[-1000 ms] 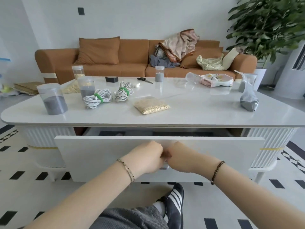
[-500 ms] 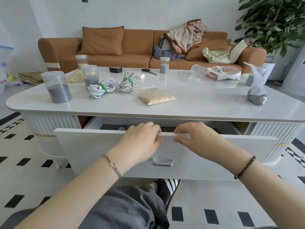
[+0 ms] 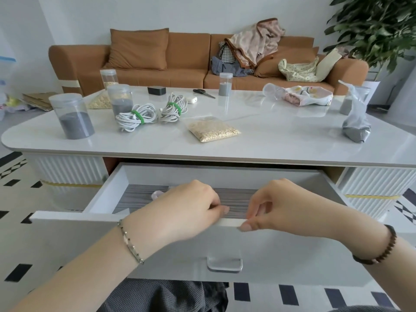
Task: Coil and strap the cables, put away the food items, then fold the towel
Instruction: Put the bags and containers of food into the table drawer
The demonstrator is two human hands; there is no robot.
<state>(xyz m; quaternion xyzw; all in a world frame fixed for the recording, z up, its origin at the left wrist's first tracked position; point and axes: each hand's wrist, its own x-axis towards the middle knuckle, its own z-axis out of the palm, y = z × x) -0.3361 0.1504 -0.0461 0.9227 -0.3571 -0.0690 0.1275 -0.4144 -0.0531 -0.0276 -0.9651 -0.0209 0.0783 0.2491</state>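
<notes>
Nearest, below the front edge of the white coffee table (image 3: 270,146), a drawer stands open, and a person's two hands hold the drawer front (image 3: 67,244) along its top edge, above a metal handle (image 3: 224,264). The left hand (image 3: 186,206) has its fingers curled over that edge. The right hand (image 3: 283,206) pinches the same edge between thumb and fingertips. On the table top, left of centre, lie two bundles of white cable, each bound with a green strap, the left coil (image 3: 136,117) just beside the right coil (image 3: 173,108). A clear bag of pale grain (image 3: 213,131) lies near the table's middle. A jar (image 3: 72,117) of grey filling stands toward its left end, and a knotted bag (image 3: 356,127) of the same grey sits at its right end. At the table's far right lies a crumpled patterned towel (image 3: 308,97). Behind the table stands a brown sofa (image 3: 186,61).
</notes>
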